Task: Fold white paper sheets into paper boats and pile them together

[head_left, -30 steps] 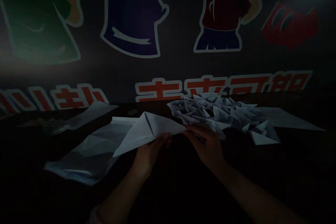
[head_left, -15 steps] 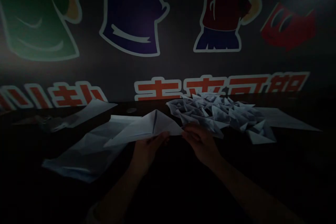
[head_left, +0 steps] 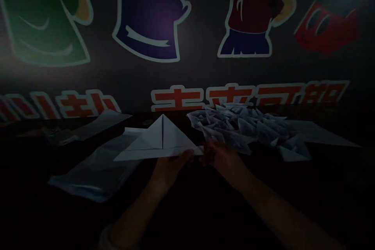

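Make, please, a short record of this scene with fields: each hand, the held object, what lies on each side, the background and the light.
Left hand: grips the folded paper along its lower edge
Right hand: fingers at the paper's right corner
Held paper: white, triangular upper part, strip along the bottom
Left side: pale stack, probably paper
Right side: pile of folded papers, flat sheet
Background: wall with cartoon figures and red characters
Light: dim

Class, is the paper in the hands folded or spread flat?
Folded: the paper shows a triangular peak, a dark centre seam and a strip along its base.
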The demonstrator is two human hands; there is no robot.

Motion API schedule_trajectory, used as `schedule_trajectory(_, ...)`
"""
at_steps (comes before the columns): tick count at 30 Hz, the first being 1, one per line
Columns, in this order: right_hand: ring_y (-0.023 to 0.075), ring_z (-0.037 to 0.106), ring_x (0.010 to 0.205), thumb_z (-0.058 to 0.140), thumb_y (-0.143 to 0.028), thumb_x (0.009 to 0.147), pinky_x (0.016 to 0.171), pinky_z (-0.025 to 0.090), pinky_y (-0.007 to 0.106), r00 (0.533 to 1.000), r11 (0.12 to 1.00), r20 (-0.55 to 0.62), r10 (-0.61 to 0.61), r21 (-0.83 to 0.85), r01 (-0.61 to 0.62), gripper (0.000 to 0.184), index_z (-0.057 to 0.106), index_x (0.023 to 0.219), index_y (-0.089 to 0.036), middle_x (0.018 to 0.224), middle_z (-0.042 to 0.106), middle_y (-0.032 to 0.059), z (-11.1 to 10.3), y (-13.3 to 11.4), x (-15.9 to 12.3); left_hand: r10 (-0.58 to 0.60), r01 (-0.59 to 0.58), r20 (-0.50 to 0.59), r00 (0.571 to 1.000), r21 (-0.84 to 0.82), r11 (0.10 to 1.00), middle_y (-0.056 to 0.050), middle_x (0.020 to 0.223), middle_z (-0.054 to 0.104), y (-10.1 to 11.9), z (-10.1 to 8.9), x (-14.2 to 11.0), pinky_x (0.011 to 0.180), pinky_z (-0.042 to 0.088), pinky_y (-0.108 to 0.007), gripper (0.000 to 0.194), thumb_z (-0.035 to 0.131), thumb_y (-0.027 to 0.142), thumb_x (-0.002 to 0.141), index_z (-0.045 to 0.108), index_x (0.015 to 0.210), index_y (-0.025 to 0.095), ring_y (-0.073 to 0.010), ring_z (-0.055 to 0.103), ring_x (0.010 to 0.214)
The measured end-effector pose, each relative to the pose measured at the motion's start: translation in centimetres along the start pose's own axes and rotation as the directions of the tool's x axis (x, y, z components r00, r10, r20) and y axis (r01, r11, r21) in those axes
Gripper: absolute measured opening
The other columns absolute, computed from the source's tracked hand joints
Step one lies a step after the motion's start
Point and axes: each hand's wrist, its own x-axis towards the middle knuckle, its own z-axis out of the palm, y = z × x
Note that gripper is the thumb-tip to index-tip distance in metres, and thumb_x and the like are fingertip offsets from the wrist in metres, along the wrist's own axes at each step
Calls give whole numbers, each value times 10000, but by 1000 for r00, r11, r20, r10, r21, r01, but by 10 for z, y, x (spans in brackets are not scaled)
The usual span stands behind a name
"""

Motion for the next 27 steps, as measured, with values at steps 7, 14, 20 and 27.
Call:
schedule_trajectory(7, 161, 689, 577, 827, -354, 627, 520, 534, 244, 957, 967, 182, 226, 78, -243, 277, 702, 768, -152, 684, 741, 56, -7, 8, -2, -37, 37, 27, 999, -2, 999, -33, 670, 702, -5, -2, -2, 638, 487, -298, 198, 723, 360, 687, 675, 707, 169, -188, 631, 641)
schedule_trajectory(14, 155, 694, 591, 765, -363, 714, 565, 563, 257, 985, 979, 151, 86, -196, -55, 210, 737, 709, -155, 680, 738, 51, 0, 3, -8, 12, -12, 55, 998, 5, 1000, -26, 683, 712, 1, -2, -2, 622, 490, -286, 153, 707, 323, 690, 692, 728, 176, -184, 633, 630)
schedule_trajectory(20, 143, 674, 562, 728, -308, 740, 541, 553, 241, 994, 892, 38, -103, -438, 109, 111, 762, 753, -204, 638, 717, 17, 6, 0, -10, 33, -38, 70, 997, 73, 997, -37, 701, 717, -4, -4, 0, 642, 492, -287, 142, 704, 316, 702, 704, 738, 179, -191, 638, 653)
schedule_trajectory(27, 156, 685, 586, 709, -317, 756, 540, 534, 243, 967, 800, 78, -242, -549, 244, 103, 768, 779, -236, 676, 733, 17, 6, 1, -11, -39, 39, 47, 998, 0, 999, -31, 674, 687, -2, 1, 0, 593, 486, -278, 222, 690, 387, 739, 675, 729, 166, -177, 614, 608)
